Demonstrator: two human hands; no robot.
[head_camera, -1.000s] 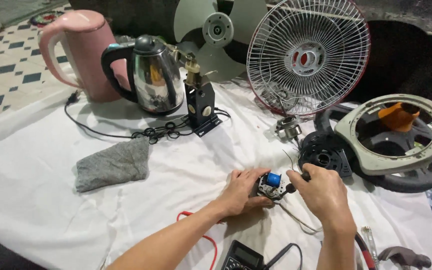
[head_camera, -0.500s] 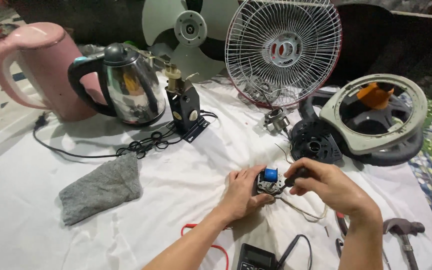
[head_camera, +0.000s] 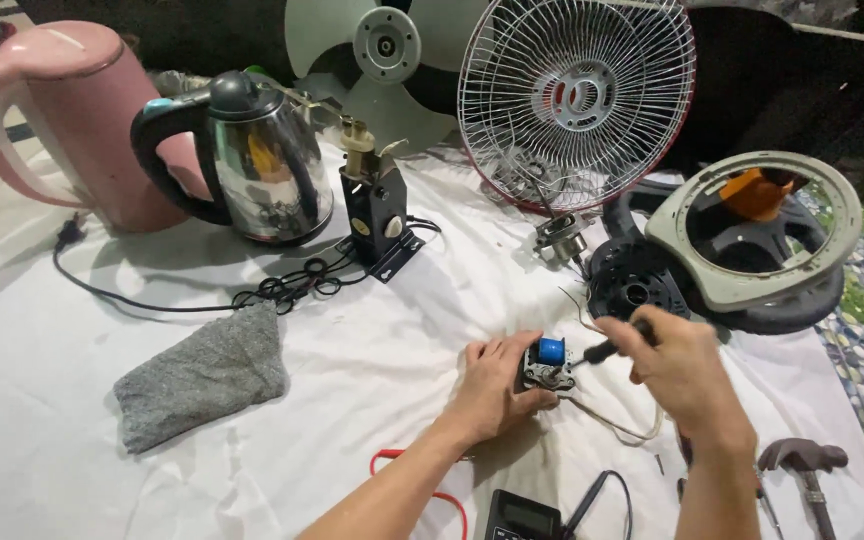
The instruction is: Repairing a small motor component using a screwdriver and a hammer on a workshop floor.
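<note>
1. Pink kettle (head_camera: 47,120) stands far left, a steel kettle (head_camera: 252,165) just beside it, and a grey cloth (head_camera: 202,375) lies in front on the white sheet (head_camera: 72,470).
2. Left hand (head_camera: 497,385) is clamped on a small motor (head_camera: 549,365) with a blue bobbin, pinning it to the sheet at centre.
3. Right hand (head_camera: 677,365) is closed around a dark tool (head_camera: 617,345), its tip at the motor (probing or loosening, it seems); next the tip needs steady seating, the motor kept from turning.
4. Fan grille (head_camera: 577,100) and ring housing (head_camera: 752,235) sit behind.
</note>
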